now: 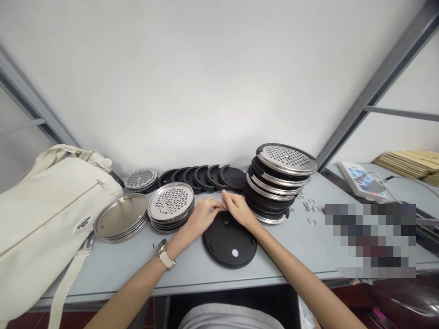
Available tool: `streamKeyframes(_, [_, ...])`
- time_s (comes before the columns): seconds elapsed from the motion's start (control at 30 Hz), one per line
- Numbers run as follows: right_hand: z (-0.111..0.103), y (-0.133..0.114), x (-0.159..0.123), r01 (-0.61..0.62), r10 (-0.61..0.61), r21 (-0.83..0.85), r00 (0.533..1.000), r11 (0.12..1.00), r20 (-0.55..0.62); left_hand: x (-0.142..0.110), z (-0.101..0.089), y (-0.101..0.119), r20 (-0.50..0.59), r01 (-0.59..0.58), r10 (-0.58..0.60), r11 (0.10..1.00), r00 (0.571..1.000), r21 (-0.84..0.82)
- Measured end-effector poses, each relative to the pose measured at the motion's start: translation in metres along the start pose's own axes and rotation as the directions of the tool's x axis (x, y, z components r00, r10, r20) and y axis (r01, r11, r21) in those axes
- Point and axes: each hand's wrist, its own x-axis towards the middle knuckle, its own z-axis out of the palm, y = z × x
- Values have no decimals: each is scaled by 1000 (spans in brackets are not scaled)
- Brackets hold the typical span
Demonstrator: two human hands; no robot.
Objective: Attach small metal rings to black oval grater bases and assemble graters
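Observation:
A round black plate (230,244) with a white dot and a small slot lies on the table in front of me. Over its far edge my left hand (206,214) and my right hand (236,206) meet, fingertips pinched together. Something thin and small seems to be between them, but the fingers mostly hide it. To the left of my left hand is a stack of perforated metal grater discs (171,201). Just right of my right hand rises a tall stack of black and metal discs (277,187), with a perforated disc on top.
Plain metal discs (121,217) are stacked at left beside a cream bag (51,205). Several black plates (235,178) overlap along the wall, near small grater discs (140,179). Loose metal rings (311,221) lie at right. Beyond the frame are a power strip (363,180) and brown sheets (408,163).

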Motion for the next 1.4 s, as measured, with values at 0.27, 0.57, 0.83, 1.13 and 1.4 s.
streamKeyframes(0.27, [0, 0, 0, -8, 8, -21, 1000, 1000, 14, -1, 1, -2, -11, -2, 2, 1000, 1000, -14])
streamKeyframes(0.57, [0, 1, 0, 10, -10, -39, 1000, 999, 9, 1, 0, 3, -19, 38, -39, 999, 999, -31])
streamKeyframes(0.83, [1, 2, -1, 9, -9, -50, 1000, 999, 7, 1, 2, 1, -33, 40, -42, 997, 999, -62])
streamKeyframes(1.13, [0, 1, -2, 13, -13, -59, 1000, 998, 2, -1, 5, 2, -50, 16, -19, 998, 999, -56])
streamKeyframes(1.4, [1, 2, -2, 15, -14, -69, 1000, 998, 9, -2, 6, 4, -73, 2, -2, 1000, 997, -4])
